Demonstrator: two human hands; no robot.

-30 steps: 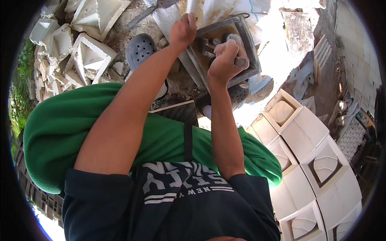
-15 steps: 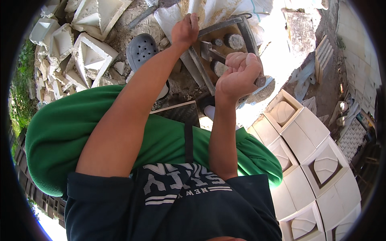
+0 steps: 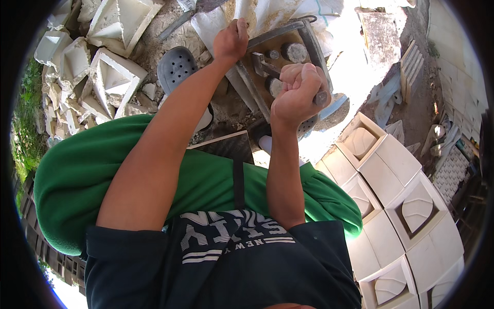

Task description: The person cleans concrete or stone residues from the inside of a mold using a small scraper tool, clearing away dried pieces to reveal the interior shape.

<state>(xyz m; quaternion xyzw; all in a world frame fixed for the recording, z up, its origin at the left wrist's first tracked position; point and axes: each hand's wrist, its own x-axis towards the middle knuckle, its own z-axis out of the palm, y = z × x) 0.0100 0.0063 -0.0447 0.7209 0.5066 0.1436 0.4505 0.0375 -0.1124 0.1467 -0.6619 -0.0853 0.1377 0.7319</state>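
My right hand [image 3: 297, 92] is wrapped round the wooden handle of a hammer [image 3: 267, 68]; the handle's butt end pokes out beside my thumb. The hammer's head is over a grey rectangular frame [image 3: 312, 44]. Inside that frame are a brown surface and round, pale-topped pieces [image 3: 296, 52], partly covered by the hammer and my hand. Up at the frame's left corner, my left hand [image 3: 230, 41] is closed with its fingers pressed together. What it grips, if anything, is hidden.
Broken white cast pieces [image 3: 116, 77] pile up at the left. Rows of cream blocks with leaf-shaped reliefs [image 3: 388, 190] stand at the right. Grey clogs [image 3: 177, 67] are on my feet, near the frame. White sacking [image 3: 211, 26] lies behind it, and a small wooden pallet [image 3: 410, 69] leans farther right.
My right hand has tipped slightly, so the hammer handle's butt end now points more toward me. The whole view has shifted a little; my left hand stays by the frame's corner.
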